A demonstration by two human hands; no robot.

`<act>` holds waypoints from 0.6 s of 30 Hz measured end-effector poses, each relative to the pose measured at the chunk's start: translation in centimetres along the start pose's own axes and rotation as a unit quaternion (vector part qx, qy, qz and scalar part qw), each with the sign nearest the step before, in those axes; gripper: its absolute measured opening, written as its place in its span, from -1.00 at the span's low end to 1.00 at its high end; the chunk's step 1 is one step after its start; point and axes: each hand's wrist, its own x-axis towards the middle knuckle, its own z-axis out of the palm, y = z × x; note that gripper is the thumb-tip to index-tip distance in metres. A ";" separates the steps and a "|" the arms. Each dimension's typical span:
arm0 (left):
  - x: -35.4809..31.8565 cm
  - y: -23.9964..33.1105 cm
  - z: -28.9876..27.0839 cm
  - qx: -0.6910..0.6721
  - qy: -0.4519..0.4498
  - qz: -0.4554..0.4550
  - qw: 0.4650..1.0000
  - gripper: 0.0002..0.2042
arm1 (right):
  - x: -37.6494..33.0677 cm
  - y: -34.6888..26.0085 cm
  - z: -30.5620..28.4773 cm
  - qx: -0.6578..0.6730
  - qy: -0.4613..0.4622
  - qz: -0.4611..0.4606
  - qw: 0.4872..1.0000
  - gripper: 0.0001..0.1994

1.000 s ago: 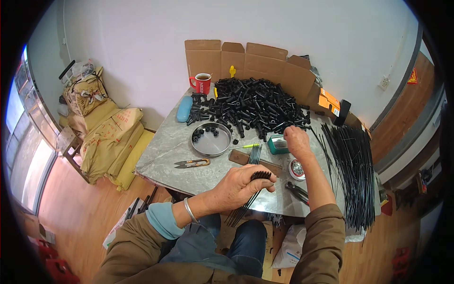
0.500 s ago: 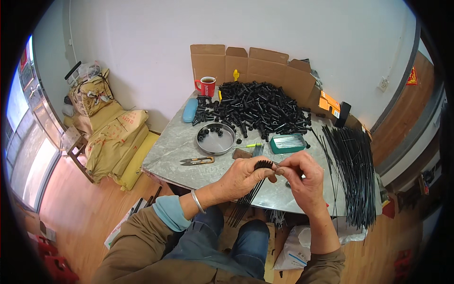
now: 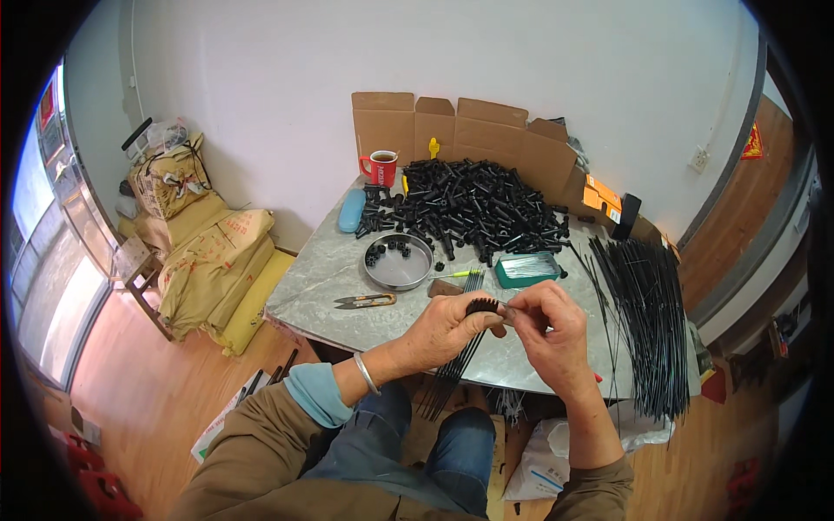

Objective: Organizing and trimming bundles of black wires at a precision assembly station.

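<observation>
My left hand (image 3: pixel 443 332) is closed around a curved black piece with a row of teeth (image 3: pixel 483 306), comb-like in look. Close against its right end, my right hand (image 3: pixel 551 328) pinches thumb and forefinger together; whatever lies between those fingertips is too small to make out. Under my left hand runs a bundle of thin black rods (image 3: pixel 445 379), sticking out past the table's front edge. Just beyond the hands are a green tray of thin pale needle-like pieces (image 3: pixel 528 266) and a small brown block (image 3: pixel 445 287).
A heap of black tubular parts (image 3: pixel 486 204) fills the table's back, before a cardboard screen (image 3: pixel 491 128). Long black rods (image 3: pixel 645 321) lie at right. A round metal tin (image 3: pixel 398 276), thread snips (image 3: pixel 366 301), a blue case (image 3: pixel 352 211) and a red mug (image 3: pixel 380 170) stand left.
Both hands stay nearly in place, the right fingertips shifting slightly at the toothed piece. The whole view has tilted a little, so the table appears slightly lower.
</observation>
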 end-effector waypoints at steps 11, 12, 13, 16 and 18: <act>0.1 0.6 0.1 0.008 -0.025 0.002 1.000 -0.82 | 0.4 -1.2 -1.1 -0.214 0.017 -0.182 0.959 -0.82; 0.2 0.6 0.2 0.007 -0.029 0.004 1.000 -0.81 | 0.4 -1.4 -1.3 -0.238 0.022 -0.189 0.952 -0.82; 0.3 0.4 0.2 0.006 -0.029 0.005 1.000 -0.81 | 0.4 -1.4 -1.4 -0.262 0.026 -0.197 0.945 -0.81; 0.5 0.1 0.1 -0.018 -0.045 0.008 0.999 -0.79 | -0.3 0.0 -0.9 -0.065 0.018 -0.072 0.995 -0.83; 0.6 0.6 -0.1 -0.028 -0.080 -0.004 0.996 -0.81 | -0.2 -0.3 -1.1 -0.065 0.013 -0.073 0.995 -0.84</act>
